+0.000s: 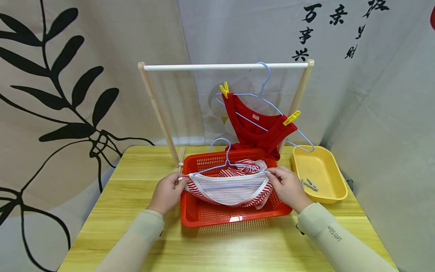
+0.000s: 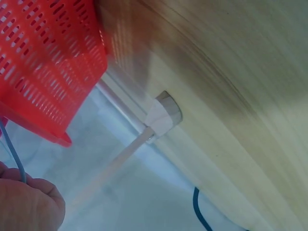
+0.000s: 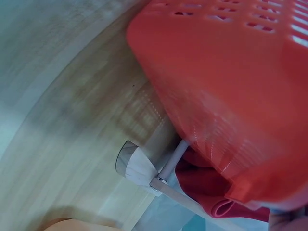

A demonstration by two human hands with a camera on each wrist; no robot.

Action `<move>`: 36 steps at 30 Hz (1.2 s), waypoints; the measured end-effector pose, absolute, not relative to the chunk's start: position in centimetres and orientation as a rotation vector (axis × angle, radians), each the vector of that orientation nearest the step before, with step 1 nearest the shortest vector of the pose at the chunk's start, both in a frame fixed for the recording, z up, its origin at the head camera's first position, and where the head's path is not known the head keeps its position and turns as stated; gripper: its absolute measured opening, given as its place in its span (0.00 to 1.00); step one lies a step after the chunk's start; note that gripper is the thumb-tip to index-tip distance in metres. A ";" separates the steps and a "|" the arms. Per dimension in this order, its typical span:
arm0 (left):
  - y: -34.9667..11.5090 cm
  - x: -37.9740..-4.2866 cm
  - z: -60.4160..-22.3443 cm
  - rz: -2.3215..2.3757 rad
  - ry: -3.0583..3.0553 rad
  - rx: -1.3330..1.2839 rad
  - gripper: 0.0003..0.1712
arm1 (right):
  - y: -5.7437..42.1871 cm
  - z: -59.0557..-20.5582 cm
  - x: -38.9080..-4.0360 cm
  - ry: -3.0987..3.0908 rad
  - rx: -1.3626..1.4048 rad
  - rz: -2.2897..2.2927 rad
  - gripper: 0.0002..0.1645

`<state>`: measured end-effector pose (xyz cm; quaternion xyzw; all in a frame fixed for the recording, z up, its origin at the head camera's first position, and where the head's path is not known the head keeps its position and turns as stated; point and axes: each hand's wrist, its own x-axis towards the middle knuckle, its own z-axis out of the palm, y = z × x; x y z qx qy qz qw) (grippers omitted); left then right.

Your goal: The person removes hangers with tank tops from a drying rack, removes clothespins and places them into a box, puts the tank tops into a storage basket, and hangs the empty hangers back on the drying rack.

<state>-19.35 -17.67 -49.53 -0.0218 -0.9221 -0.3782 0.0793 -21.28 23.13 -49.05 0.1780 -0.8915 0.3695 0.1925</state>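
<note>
A light blue clothes hanger [image 1: 227, 162] sits inside a red-and-white striped top [image 1: 234, 190], its hook pointing up, over the red basket [image 1: 238, 222]. My left hand [image 1: 168, 192] pinches the left end of the hanger together with the top's shoulder. At the opposite end, my right hand [image 1: 289, 187] grips the other shoulder and hanger tip. In the left wrist view, the curled fingers [image 2: 33, 202] lie against the blue hanger wire [image 2: 12, 151]. Only a sliver of the right hand [image 3: 288, 221] shows in the right wrist view.
Behind the basket stands a rack with a white rail [image 1: 204, 67]. From it a red tank top [image 1: 258, 124] hangs on a blue hanger with yellow clothespins [image 1: 291, 118]. A yellow tray [image 1: 326, 162] holding grey clothespins [image 1: 310, 184] is at the right on the wooden table [image 1: 142, 166].
</note>
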 end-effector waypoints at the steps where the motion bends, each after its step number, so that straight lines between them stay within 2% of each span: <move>1: -17.7 -19.4 -49.6 -1.149 -2.758 -0.062 0.11 | 23.1 -49.1 -21.3 -2.505 0.496 1.037 0.09; 29: -18.4 -19.2 -49.7 -1.317 -2.724 -0.006 0.16 | 23.5 -49.5 -21.3 -2.579 0.449 1.055 0.10; 36: -18.4 -19.1 -49.6 -1.329 -2.715 -0.009 0.13 | 23.6 -49.5 -21.3 -2.578 0.447 1.074 0.10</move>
